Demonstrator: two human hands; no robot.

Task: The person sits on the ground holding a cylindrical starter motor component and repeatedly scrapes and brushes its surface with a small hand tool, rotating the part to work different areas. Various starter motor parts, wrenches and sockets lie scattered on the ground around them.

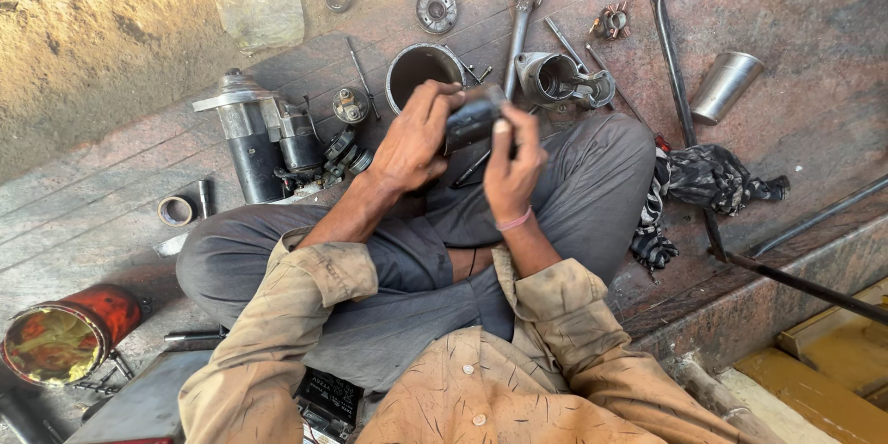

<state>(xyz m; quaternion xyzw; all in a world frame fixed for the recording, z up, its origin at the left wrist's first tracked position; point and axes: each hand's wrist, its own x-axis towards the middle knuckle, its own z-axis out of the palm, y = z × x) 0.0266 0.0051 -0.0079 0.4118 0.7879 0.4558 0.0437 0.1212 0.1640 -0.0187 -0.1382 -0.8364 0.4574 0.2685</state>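
Observation:
I sit cross-legged on a paved floor and hold a dark, greasy cylindrical part (474, 117) in front of me with both hands. My left hand (413, 141) wraps it from the left side. The thumb of my right hand (511, 166) presses on the part's near end. A dark cylindrical housing (423, 72) lies open-ended on the floor just beyond my hands. A starter motor (264, 136) with its solenoid rests to the left, next to small metal parts (349, 104).
A metal end housing (564, 80), a chisel-like tool (520, 28), long rods (677, 74), a shiny metal cup (726, 85) and a dark rag (703, 180) lie to the right. A red tin (67, 335) stands at lower left. A step edge (768, 296) drops at right.

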